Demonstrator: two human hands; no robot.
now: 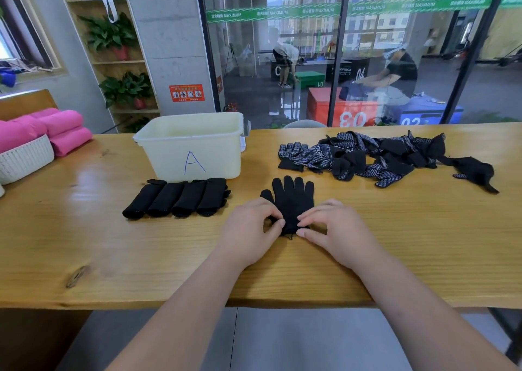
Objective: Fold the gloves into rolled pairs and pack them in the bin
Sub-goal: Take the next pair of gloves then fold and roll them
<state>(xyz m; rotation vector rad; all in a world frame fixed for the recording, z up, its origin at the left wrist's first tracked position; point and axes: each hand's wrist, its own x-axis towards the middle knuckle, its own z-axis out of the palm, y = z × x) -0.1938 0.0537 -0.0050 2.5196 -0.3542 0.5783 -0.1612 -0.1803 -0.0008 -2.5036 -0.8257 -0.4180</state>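
A black glove (pixel 292 198) lies flat on the wooden table (pixel 395 235), fingers pointing away from me. My left hand (pixel 248 226) pinches its cuff from the left, and my right hand (pixel 333 226) pinches the cuff from the right. Several rolled black glove pairs (pixel 175 198) lie side by side in a row just in front of the cream plastic bin (pixel 169 153) marked "A". A loose heap of black dotted gloves (pixel 381 156) is spread over the far right of the table.
A white woven basket (pixel 25 158) with pink rolled towels (pixel 42 130) stands at the table's left end. Behind the table is a glass wall (pixel 367 45); people are visible beyond it. Plant shelves (pixel 118 59) stand at the back left.
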